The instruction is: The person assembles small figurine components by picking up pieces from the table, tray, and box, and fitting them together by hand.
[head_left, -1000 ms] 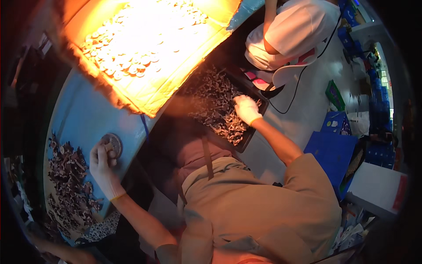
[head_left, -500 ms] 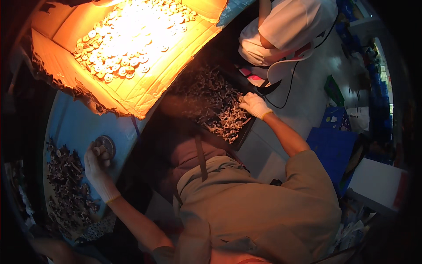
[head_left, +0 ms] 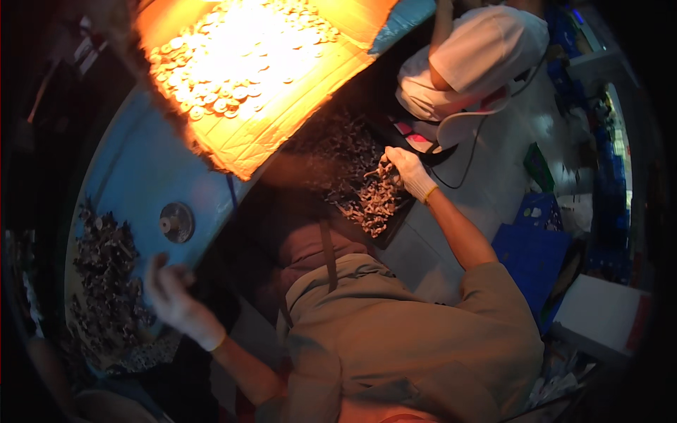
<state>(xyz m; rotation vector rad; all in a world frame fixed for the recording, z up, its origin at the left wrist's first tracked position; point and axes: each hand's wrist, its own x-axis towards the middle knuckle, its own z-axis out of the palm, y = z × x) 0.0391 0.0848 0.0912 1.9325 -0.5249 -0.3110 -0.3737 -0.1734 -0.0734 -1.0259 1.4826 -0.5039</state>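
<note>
Head view: my left hand (head_left: 178, 302) is spread near the disc (head_left: 181, 223); my right hand (head_left: 409, 170), grip unclear, is by small parts (head_left: 375, 206).

Orange light glares over one end of the blue table (head_left: 134, 162), the room's edges sit dark, and rightward I see pale floor (head_left: 511, 176), blue containers (head_left: 529, 250), a white box (head_left: 596, 310).

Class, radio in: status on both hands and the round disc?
Left hand open, clear of disc. Right hand at small parts. Disc on blue surface, nothing over it.
</note>
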